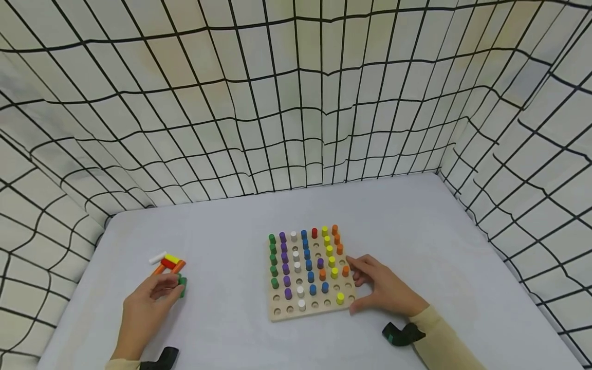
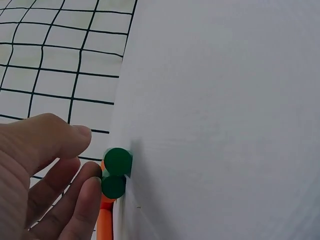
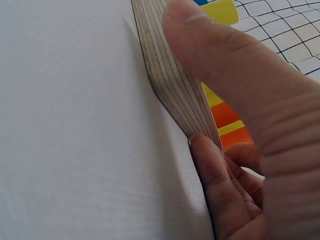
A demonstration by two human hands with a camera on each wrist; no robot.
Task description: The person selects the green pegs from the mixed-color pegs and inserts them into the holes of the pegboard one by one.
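My left hand [image 1: 150, 308] reaches to two green pegs [image 2: 118, 161] at the left of the table. Its fingertips are right at the pegs, and the thumb stands apart from them in the left wrist view. A wooden pegboard [image 1: 307, 314] lies flat near the middle, with columns of green, purple, white, blue, yellow and orange pegs standing in it. A lone red peg [image 1: 314, 233] stands in its back row. My right hand [image 1: 381, 288] rests against the board's right edge, thumb at the front corner, fingers spread along the side. Several holes at the front are bare.
Just beyond the left hand lie loose pegs: a white peg [image 1: 158, 258], a yellow peg [image 1: 172, 258], a red peg [image 1: 168, 263] and orange ones. A white table [image 1: 222, 288] carries everything. White walls with black grid netting [image 1: 277, 103] rise behind and at both sides.
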